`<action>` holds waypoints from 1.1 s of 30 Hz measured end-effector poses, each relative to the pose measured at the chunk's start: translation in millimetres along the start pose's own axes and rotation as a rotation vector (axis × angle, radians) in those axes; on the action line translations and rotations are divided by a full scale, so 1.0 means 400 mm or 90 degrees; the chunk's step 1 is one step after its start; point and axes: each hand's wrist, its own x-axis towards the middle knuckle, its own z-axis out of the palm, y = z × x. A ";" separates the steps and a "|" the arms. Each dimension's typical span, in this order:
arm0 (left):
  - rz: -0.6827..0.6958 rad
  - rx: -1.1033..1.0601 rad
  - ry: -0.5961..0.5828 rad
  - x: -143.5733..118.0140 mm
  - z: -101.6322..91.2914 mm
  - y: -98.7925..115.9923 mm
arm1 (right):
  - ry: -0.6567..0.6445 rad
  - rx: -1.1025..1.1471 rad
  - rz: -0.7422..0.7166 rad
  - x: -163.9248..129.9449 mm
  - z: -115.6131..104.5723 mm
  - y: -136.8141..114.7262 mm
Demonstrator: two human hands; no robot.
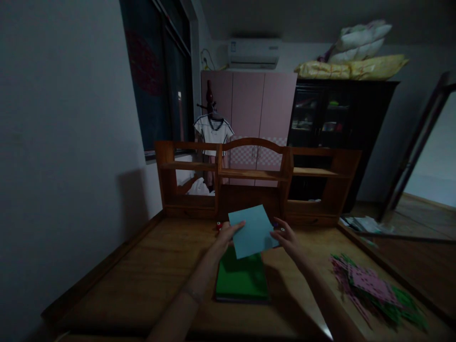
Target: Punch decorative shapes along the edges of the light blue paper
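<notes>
A square sheet of light blue paper [253, 232] is held tilted above the table, in front of the shelf unit. My left hand [227, 233] grips its left edge, the thumb lying on top and the other fingers hidden beneath. At the right edge, my right hand [287, 240] has its fingers closed on the paper, with one finger raised beyond the edge. Below the sheet lies a flat green stack [242, 280], like paper or a book, partly covered by the blue paper.
A wooden shelf unit [252, 175] stands along the table's back edge. Pink and green cut paper [374, 287] is heaped at the right of the wooden table [142, 280]. A small red object [218, 226] sits behind my left hand. The wall [71, 166] borders the left side.
</notes>
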 end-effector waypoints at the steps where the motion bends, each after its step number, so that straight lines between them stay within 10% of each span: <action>1: 0.032 0.029 0.014 0.022 -0.003 -0.014 | 0.001 -0.008 0.038 0.027 0.001 0.020; 9: 0.066 0.133 0.082 0.070 -0.024 -0.092 | -0.077 -0.009 0.061 0.132 0.039 0.120; 16: 0.081 0.089 0.080 0.064 -0.017 -0.119 | 0.028 0.063 0.076 0.116 0.049 0.175; 23: 0.111 0.089 -0.001 0.073 -0.019 -0.132 | 0.100 0.000 0.030 0.132 0.015 0.181; 33: 0.109 0.111 0.073 0.039 -0.002 -0.075 | 0.138 -0.052 -0.006 0.110 -0.016 0.129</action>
